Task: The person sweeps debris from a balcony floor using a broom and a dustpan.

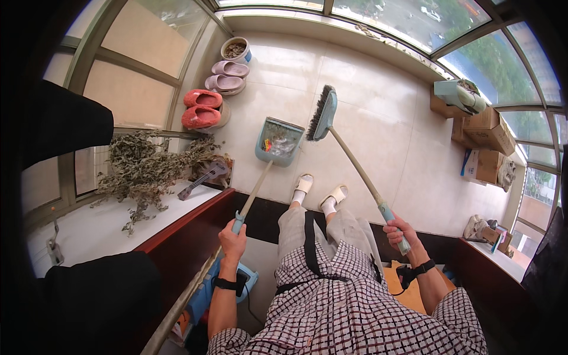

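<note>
My left hand (233,242) grips the blue collar at the top of a dustpan's long handle. The blue-green dustpan (278,141) rests on the tiled floor, holding clear plastic scraps, dusty debris and a small red-and-yellow wrapper. In my right hand (401,233) is the blue grip of a broom, its pale pole slanting up and left. The broom head (324,113), blue with dark bristles, is just right of the dustpan, with a small gap between them. Both my feet, in cream slippers (304,183), stand below the dustpan at the dark threshold.
Along the left wall are red slippers (202,108), lilac clogs (226,75) and a pot (236,49). Dried plants (137,159) and a toy ukulele (203,179) lie on a white ledge (106,226). Cardboard boxes (486,131) line the right side under windows.
</note>
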